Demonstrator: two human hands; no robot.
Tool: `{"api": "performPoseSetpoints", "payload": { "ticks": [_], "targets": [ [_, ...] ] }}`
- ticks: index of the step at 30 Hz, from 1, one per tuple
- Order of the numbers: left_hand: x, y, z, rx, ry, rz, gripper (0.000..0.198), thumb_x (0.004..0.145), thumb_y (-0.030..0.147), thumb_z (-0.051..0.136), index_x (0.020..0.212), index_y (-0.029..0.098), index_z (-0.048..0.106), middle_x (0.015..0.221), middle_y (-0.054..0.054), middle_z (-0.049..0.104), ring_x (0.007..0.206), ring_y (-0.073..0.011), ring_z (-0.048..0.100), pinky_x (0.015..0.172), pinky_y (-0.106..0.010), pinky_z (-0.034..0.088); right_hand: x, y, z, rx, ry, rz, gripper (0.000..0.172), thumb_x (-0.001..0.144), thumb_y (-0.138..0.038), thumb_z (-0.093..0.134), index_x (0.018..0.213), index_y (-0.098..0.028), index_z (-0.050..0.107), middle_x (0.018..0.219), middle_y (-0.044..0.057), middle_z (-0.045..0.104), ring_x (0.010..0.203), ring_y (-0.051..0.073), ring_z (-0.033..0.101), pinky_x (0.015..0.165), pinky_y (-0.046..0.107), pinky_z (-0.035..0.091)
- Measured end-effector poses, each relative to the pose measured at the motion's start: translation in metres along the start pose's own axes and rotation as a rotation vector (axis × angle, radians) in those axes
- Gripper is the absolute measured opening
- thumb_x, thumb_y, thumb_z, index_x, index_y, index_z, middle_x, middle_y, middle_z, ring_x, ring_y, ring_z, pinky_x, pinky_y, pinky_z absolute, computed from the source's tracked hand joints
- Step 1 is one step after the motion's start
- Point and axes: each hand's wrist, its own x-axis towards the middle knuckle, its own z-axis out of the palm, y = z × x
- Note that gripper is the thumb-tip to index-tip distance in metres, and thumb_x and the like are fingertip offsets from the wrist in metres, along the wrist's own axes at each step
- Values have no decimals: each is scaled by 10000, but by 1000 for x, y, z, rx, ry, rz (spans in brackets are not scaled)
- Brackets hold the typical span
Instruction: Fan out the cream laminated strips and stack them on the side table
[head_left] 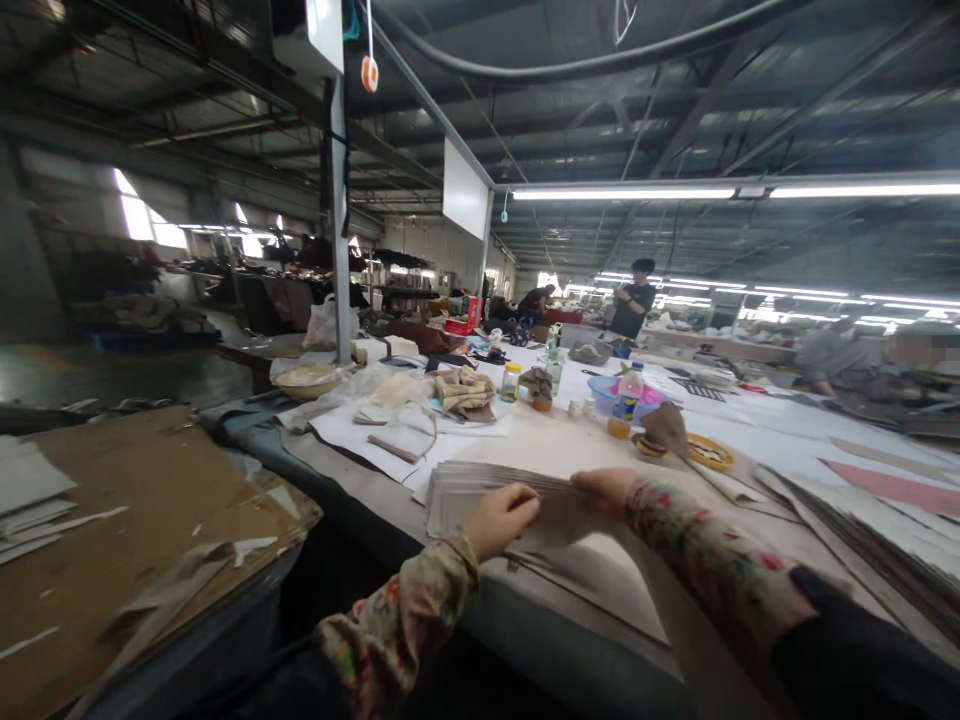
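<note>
Grey-beige sheets [459, 500] lie in a fanned stack at the near side of the table [555, 430], their left ends stepped so that several edges show. I see their near left corner just beside the table's front edge, which slants down to the right; past it is a dark gap, then a brown board [127, 470] with scraps on it.

My left hand [501, 520] is over the near side of the stack, fingers curled in and thumb close to them; I cannot tell whether a sheet is caught between. My right hand [606, 490] is at the right end, thumb and fingers nearly together on the sheets, which bend down beside it. Blur hides how many it has.

Beyond the stack I have a pale strip of tabletop for moving, bounded by a yellow-lidded jar [511, 383], a bottle [624, 412] and a yellow bowl [709, 452]. To the far left, white paper [360, 440] comes near the sheets. On my right, a long layered pile [862, 545] narrows the room beside my forearm.
</note>
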Motion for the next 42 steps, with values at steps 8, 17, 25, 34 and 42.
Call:
{"api": "performPoseSetpoints", "payload": {
  "ticks": [8,17,25,34,42],
  "targets": [
    [48,-21,-4,932,-39,332,809,658,364,645,1340,203,242,1413,-125,271,1303,-289,188,1040,-537,120,-3,12,60,60,-46,-39,449,675,-196,502,1120,-151,534,1074,113,605,963,257,569,825,376,438],
    [63,-41,-12,1056,-153,362,428,648,481,623,955,195,541,961,-53,577,944,-225,491,873,-385,309,-66,77,71,264,-125,146,567,488,-254,526,1050,-258,605,975,46,653,913,275,597,819,405,478],
    [62,-20,3,1049,-73,395,377,723,474,537,964,185,526,970,-52,573,932,-215,489,801,-357,336,-99,165,63,-24,-1,353,558,446,-310,516,979,-227,656,1037,117,624,989,329,563,883,459,460],
    [53,-30,18,1092,-139,413,381,700,416,559,1006,192,518,980,-55,569,940,-229,490,829,-400,356,-67,58,90,-27,176,139,610,661,-325,515,1249,-186,424,1162,112,548,1014,268,531,881,427,420],
    [-22,-21,23,445,137,395,337,793,282,460,1115,202,515,1152,-73,544,1105,-207,440,1012,-380,261,-58,-13,53,-111,-28,22,211,700,-258,521,883,-176,585,928,89,611,885,248,565,744,348,429]
  ]
}}
